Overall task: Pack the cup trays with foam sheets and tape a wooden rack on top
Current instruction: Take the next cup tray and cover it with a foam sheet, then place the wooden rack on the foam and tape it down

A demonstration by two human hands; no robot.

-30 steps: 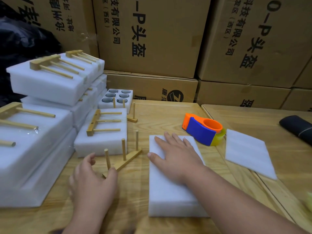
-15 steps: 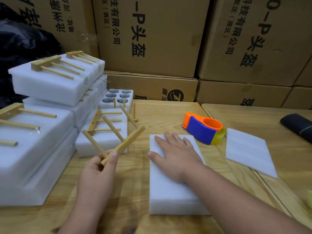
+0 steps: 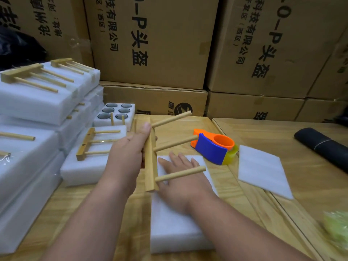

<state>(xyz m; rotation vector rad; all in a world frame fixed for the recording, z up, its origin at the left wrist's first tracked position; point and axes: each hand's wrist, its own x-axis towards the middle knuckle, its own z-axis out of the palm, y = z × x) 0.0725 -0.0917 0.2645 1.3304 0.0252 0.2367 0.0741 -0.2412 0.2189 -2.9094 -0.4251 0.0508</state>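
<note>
Two bare forearms entering from six o'clock, no sleeves in view, no watch, rings or gloves, left hand (image 3: 130, 149) and right hand (image 3: 180, 176) both uncovered, short plain fingernails, thumbnail visible toward twelve o'clock

so I count one wooden rack (image 3: 150, 157) in my left hand (image 3: 130, 153) with three pegs, one tape dispenser (image 3: 214, 149) mid-frame, one loose foam sheet (image 3: 263, 174) at right, and six cup holes in the open tray (image 3: 114, 113).
</note>
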